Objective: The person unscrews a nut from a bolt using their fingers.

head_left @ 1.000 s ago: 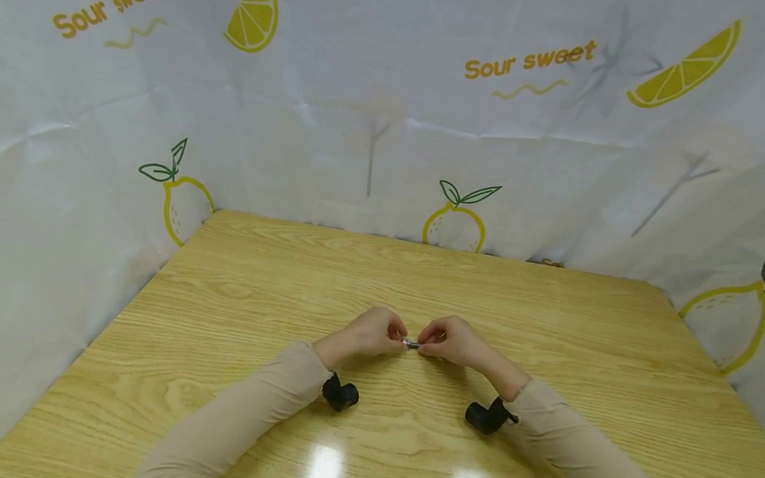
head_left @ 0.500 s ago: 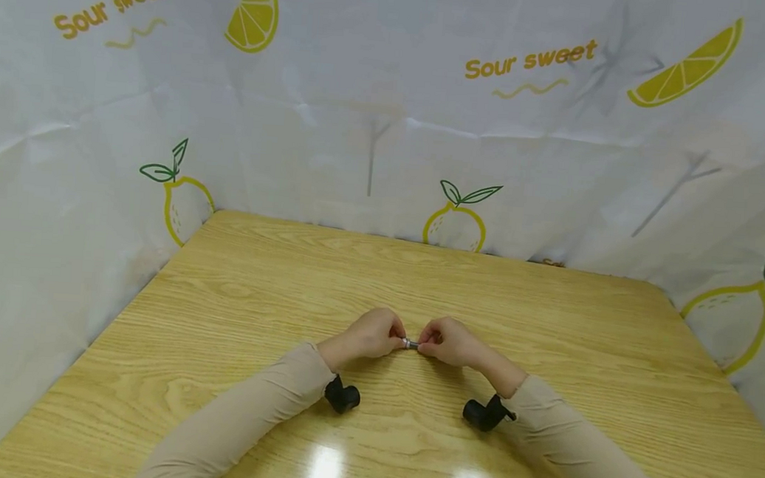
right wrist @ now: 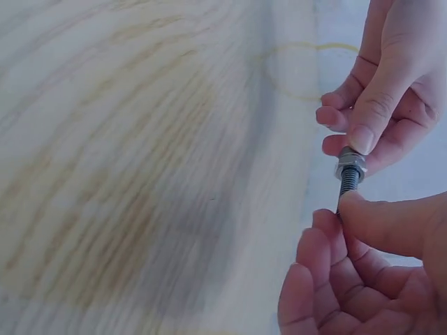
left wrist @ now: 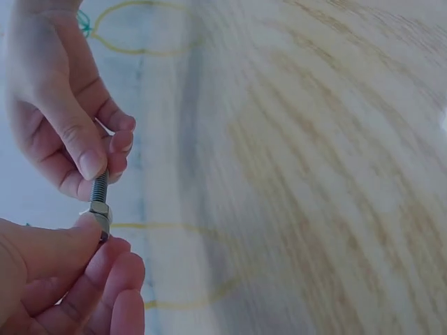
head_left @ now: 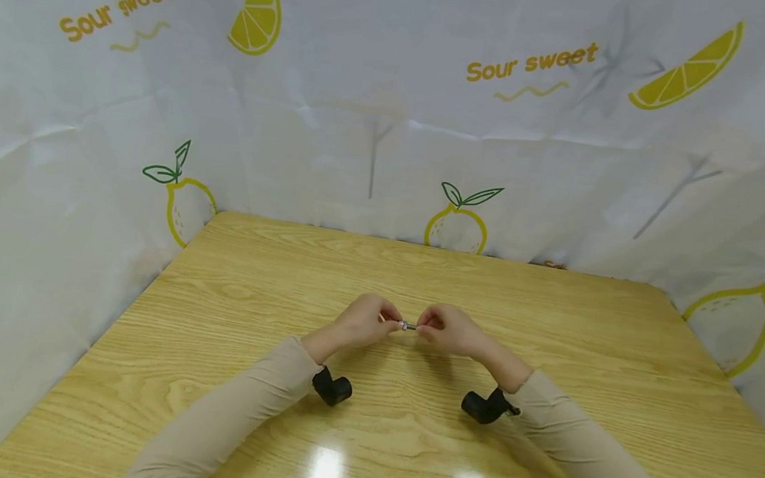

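A small metal bolt [head_left: 412, 327] spans the gap between both hands, held above the table. In the right wrist view its grey threaded shank [right wrist: 348, 183] shows, with a shiny hex nut [right wrist: 350, 165] around it at the left hand's end. My left hand [head_left: 363, 321] pinches that nut end between thumb and fingers. Thumb and index finger of my right hand [head_left: 453, 330] grip the opposite, threaded end. In the left wrist view the shank [left wrist: 100, 187] runs from the right thumb down to the nut [left wrist: 99, 208]; the fingertips hide both ends in part.
The wood-grain table [head_left: 273, 283] spreads around both hands. Behind it and at the sides hangs a white curtain [head_left: 308, 152] with lemon prints. Black wrist camera mounts [head_left: 333, 388] stick out below the sleeves [head_left: 237, 406].
Both hands have moved away from the body with the bolt, toward the table's far side. Slightly more of the bolt shows between the fingertips now.
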`<act>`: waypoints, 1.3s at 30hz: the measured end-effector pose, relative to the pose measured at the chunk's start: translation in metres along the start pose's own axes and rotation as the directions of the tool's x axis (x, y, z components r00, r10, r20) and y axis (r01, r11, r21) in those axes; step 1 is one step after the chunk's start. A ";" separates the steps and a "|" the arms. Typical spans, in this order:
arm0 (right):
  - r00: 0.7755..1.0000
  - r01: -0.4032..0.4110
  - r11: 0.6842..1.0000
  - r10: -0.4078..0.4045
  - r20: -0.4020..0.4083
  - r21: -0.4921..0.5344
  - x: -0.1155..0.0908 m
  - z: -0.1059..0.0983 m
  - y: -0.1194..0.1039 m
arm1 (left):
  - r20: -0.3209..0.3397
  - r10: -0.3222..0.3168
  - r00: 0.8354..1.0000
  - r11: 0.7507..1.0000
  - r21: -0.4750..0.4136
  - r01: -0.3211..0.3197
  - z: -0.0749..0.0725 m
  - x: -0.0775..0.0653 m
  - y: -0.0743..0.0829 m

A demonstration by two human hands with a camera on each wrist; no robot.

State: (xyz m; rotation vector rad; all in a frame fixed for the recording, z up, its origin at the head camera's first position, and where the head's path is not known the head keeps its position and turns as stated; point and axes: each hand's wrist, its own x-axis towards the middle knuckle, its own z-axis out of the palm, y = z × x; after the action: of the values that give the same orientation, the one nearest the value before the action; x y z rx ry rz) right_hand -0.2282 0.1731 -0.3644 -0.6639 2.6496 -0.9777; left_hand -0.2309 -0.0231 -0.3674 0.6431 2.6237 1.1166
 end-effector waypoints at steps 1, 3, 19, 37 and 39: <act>1.000 0.008 1.000 -0.008 -0.011 0.014 0.000 -0.001 -0.001 | -0.005 0.000 1.000 1.000 -0.024 0.000 -0.001 0.000 -0.001; 0.999 0.026 0.999 -0.025 -0.036 0.034 -0.001 -0.003 -0.003 | -0.010 0.000 1.000 0.998 -0.056 -0.001 -0.005 -0.001 -0.001; 0.986 0.070 0.993 -0.054 -0.158 0.099 -0.011 -0.017 -0.022 | -0.076 -0.011 0.997 0.958 -0.288 -0.012 -0.023 -0.009 0.001; 0.982 0.053 0.985 -0.023 -0.185 0.162 -0.018 -0.019 -0.039 | -0.169 0.088 0.982 0.934 -0.329 -0.141 -0.027 -0.025 0.009; 0.983 0.057 0.984 -0.025 -0.183 0.171 -0.018 -0.017 -0.040 | -0.176 0.103 0.979 0.933 -0.325 -0.157 -0.026 -0.025 0.009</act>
State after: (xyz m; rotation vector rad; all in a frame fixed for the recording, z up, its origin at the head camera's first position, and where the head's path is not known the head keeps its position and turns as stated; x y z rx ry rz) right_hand -0.2053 0.1646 -0.3234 -0.6192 2.6676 -1.3244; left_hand -0.2160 -0.0461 -0.3421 0.6861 2.4477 1.6726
